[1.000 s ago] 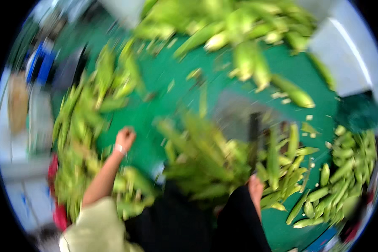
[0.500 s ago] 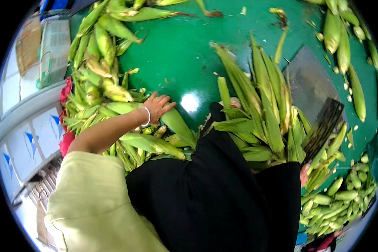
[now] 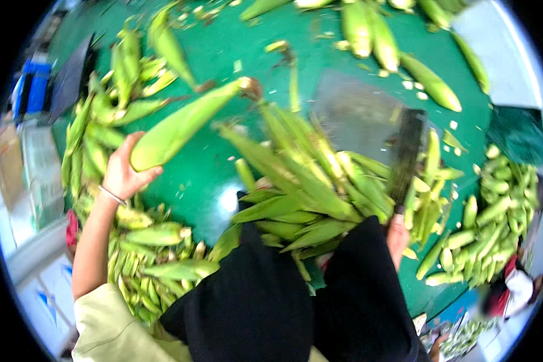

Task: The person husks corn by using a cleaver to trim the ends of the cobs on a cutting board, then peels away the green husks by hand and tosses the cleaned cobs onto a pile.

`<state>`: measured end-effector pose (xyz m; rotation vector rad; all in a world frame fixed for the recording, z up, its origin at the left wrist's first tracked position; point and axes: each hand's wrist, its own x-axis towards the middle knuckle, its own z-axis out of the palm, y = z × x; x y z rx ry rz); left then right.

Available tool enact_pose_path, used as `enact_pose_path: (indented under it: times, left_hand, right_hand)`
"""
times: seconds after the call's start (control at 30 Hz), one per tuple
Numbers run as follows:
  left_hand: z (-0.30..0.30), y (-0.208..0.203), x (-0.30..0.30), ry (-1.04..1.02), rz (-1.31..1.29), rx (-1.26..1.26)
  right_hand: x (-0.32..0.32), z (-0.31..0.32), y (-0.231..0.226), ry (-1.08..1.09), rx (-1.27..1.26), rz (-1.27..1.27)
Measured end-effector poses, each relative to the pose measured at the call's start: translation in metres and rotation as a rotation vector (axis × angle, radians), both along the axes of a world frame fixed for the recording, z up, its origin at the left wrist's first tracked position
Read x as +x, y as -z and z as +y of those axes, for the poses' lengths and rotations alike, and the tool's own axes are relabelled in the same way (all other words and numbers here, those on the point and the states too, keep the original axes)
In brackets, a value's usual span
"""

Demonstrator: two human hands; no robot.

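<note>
My left hand (image 3: 127,170), with a bracelet at the wrist, is closed round the thick end of an ear of corn in its green husk (image 3: 184,125). The ear is lifted above the green table, and its brown tip points away to the right. On the right, my right hand (image 3: 397,240) grips a knife (image 3: 408,154) by the handle. Its broad, dark, stained blade points away from me, over the edge of a grey board (image 3: 356,117). Between my hands lies a heap of loose green husks (image 3: 308,187), directly before my lap.
Unhusked ears (image 3: 163,234) are piled along the left side of the green table (image 3: 211,172). More ears (image 3: 371,36) lie at the far right among cut bits. At the right edge is a heap of trimmed ears (image 3: 492,220), with another person (image 3: 516,289) beyond it.
My left hand has gone from resting on the left pile to holding a corn ear up, farther away. The view has swung right, and the knife now stands more upright in my right hand.
</note>
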<state>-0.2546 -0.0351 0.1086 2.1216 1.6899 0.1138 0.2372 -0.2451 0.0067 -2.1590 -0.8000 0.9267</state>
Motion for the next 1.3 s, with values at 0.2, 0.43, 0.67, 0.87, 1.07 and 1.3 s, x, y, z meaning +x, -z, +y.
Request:
enact_pose_path:
  times: [0.2, 0.43, 0.67, 0.87, 1.07, 1.3]
  left_hand:
    - [0.040, 0.089, 0.189, 0.224, 0.037, -0.064]
    - [0.049, 0.138, 0.280, 0.426, 0.173, -0.108]
    - [0.053, 0.135, 0.272, 0.422, 0.197, -0.073]
    - [0.062, 0.130, 0.276, 0.396, 0.247, -0.332]
    - [0.024, 0.128, 0.272, -0.510, -1.059, -1.561]
    - [0.011, 0.125, 0.304, -0.178, -1.626, -1.380]
  right_hand:
    - [-0.028, 0.052, -0.019, -0.124, 0.135, 0.043]
    - [0.003, 0.064, 0.042, -0.071, 0.026, 0.027]
    - [-0.004, 0.083, 0.001, -0.037, 0.370, 0.167]
    - [-0.003, 0.078, 0.063, -0.069, -0.063, 0.064]
    - [0.011, 0.059, 0.058, 0.153, 0.019, 0.288]
    - [0.029, 0.038, 0.036, 0.115, 0.036, 0.052]
